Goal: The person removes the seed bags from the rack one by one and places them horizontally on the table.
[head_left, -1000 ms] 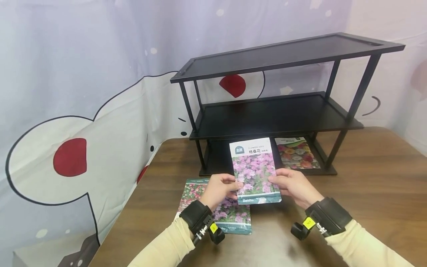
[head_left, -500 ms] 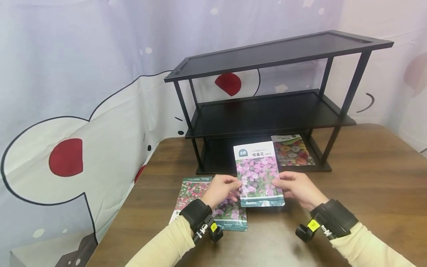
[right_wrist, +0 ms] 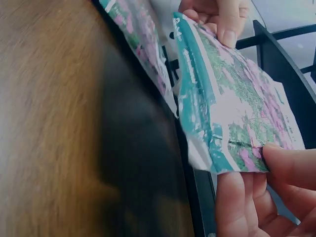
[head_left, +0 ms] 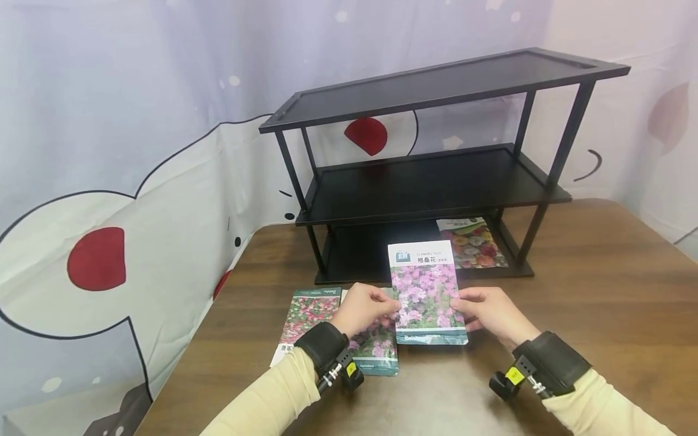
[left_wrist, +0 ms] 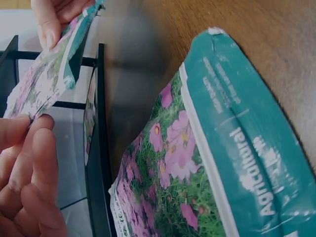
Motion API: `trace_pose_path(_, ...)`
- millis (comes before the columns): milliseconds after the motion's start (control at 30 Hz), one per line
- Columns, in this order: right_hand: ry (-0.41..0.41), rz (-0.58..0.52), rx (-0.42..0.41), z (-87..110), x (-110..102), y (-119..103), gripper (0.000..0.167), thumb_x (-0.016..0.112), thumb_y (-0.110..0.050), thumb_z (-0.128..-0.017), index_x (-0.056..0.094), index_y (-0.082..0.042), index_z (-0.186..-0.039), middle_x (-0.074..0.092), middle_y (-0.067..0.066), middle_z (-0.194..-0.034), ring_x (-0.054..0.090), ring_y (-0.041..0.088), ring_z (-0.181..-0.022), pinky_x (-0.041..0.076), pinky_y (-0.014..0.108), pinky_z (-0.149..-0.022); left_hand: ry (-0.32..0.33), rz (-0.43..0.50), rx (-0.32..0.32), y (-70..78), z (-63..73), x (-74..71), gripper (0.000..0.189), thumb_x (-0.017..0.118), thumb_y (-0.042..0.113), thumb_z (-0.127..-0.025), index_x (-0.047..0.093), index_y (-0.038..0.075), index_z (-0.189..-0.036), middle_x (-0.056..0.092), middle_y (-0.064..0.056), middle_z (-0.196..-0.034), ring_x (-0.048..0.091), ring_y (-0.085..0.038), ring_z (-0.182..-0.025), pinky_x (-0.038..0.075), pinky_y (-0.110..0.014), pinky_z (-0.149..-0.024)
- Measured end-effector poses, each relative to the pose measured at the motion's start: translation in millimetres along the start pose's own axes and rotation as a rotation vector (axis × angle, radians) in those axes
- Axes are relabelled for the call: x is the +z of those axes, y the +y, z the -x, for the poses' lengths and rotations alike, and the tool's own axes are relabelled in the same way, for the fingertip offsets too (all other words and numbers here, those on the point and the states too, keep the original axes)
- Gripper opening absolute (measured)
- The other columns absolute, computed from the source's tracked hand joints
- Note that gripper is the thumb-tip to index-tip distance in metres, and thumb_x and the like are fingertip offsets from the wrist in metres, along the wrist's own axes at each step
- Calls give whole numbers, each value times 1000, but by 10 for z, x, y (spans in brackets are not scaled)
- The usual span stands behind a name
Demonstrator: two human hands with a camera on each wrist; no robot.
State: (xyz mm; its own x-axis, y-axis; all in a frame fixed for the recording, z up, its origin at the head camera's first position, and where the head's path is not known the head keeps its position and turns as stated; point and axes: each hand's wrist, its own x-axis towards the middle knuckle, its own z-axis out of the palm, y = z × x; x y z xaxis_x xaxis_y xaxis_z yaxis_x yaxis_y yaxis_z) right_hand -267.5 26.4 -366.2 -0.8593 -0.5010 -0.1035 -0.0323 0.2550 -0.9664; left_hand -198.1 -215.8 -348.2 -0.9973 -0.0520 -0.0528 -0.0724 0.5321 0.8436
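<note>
A flower seed packet (head_left: pixel 428 293) with pink blossoms, a white top and a teal lower band is held up above the table, its front tilted toward me. My left hand (head_left: pixel 364 310) pinches its left edge between thumb and fingers. On the opposite edge, my right hand (head_left: pixel 495 313) grips it with the thumb in front and fingers behind, as the right wrist view also shows. Beneath my left hand lies a second pink-flowered packet (left_wrist: pixel 173 163), partly covered by the hand in the head view. Left of that, a red-flowered seed packet (head_left: pixel 311 318) lies on the table, partly behind my left wrist.
A black three-tier rack (head_left: pixel 436 184) stands at the back of the wooden table (head_left: pixel 616 303). On its bottom tier, toward the right, lies a packet with multicoloured flowers (head_left: pixel 473 243). A patterned cloth (head_left: pixel 180 200) hangs behind the table.
Both hands have brought the held packet slightly lower and nearer to me, and its tilt has straightened. The head view has shifted a little, so the rack appears farther left.
</note>
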Motion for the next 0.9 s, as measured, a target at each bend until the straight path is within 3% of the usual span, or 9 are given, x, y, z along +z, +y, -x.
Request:
trace_pose_path(167, -11, 68, 16, 20, -23, 41, 37, 64, -13, -87, 56, 14, -110, 65, 11, -83, 62, 21, -72, 54, 36, -60, -41, -116, 4, -1, -18, 19, 20, 72, 29, -80, 71, 13, -68, 65, 2, -61, 60, -16, -58, 43, -24, -48)
trace_pose_path(333, -73, 158, 41, 57, -51, 101, 37, 65, -16, -87, 58, 13, -110, 64, 9, -81, 61, 20, -69, 54, 35, -58, -91, -335, 8, 13, 3, 97, 21, 70, 29, -82, 71, 14, -68, 61, 5, -60, 46, -7, -50, 36, -23, -46)
trace_pose_path(533, -171, 223, 22, 71, -33, 158, 22, 61, -12, -89, 64, 8, -97, 59, 6, -64, 58, 17, -56, 52, 33, -51, -146, -541, -11, 45, 24, 181, 23, 66, 26, -85, 66, 16, -65, 55, 6, -49, 52, -7, -44, 39, -24, -46)
trace_pose_path(700, -224, 272, 19, 53, -27, 171, 17, 60, -13, -90, 66, 2, -83, 58, 5, -60, 58, 16, -51, 51, 32, -48, -154, -650, 3, 25, -10, 224, 41, 66, 28, -84, 51, 17, -48, 43, 9, -39, 43, -7, -38, 32, -23, -41)
trace_pose_path(900, -213, 355, 33, 25, -16, 199, 19, 57, -13, -91, 61, -1, -76, 56, 5, -56, 56, 16, -46, 50, 31, -45, -153, -686, 18, 55, -64, 251, 48, 68, 26, -79, 40, 17, -42, 32, 9, -35, 31, -7, -32, 21, -23, -36)
